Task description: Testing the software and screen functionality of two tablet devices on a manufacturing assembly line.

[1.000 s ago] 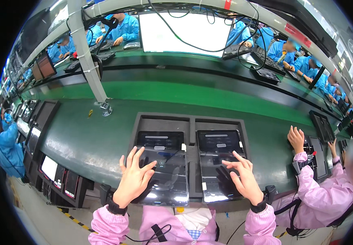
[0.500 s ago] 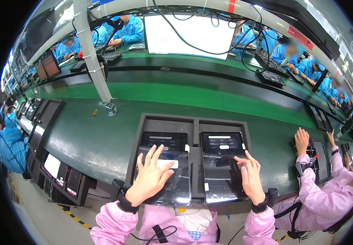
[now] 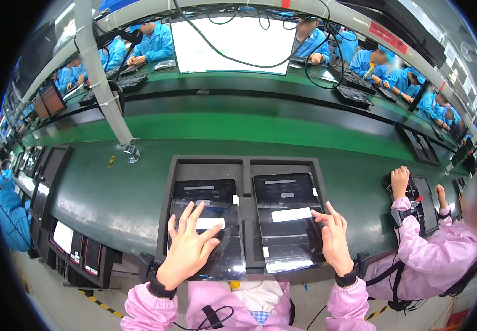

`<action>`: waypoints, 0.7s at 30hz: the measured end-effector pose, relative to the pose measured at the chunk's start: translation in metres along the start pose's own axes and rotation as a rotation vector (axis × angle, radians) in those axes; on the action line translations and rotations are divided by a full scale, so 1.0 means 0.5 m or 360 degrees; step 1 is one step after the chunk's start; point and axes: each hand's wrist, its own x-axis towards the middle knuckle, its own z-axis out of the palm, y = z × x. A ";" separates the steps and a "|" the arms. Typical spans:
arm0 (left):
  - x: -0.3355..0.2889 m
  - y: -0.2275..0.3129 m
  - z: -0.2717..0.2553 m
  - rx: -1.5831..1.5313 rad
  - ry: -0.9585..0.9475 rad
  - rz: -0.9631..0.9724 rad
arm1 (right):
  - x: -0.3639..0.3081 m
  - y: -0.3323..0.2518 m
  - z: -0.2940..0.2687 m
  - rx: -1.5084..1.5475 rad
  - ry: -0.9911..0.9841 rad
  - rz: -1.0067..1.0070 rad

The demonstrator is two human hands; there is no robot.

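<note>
Two black tablets lie side by side in a dark foam tray [image 3: 168,212] on the green bench. Over the left tablet [image 3: 228,251], my left hand [image 3: 187,248] is open, its fingers spread on or just above the lit screen beside a white pop-up box. At the right edge of the right tablet [image 3: 291,248] is my right hand [image 3: 335,240], fingers stretched out and the fingertips at the screen, close to another white box. Neither hand grips anything. This tablet sits slightly askew, its lower end over the tray's near edge. Both tablets carry small white tabs.
A metal post [image 3: 103,88] rises from the bench at the left. Dark trays with devices [image 3: 73,243] stand at the far left. At the right, a co-worker in a pink sleeve [image 3: 426,237] handles another device. A bright white panel [image 3: 233,47] and hanging cables are beyond the bench.
A white box has appeared on the right tablet's screen, and that tablet now sits slightly turned. My right fingertips have moved in over its edge. The whole view has shifted a little.
</note>
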 end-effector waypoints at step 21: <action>-0.050 0.195 0.129 -0.0150 -0.0206 0.0554 | -0.213 0.005 0.027 0.0806 0.0562 0.1253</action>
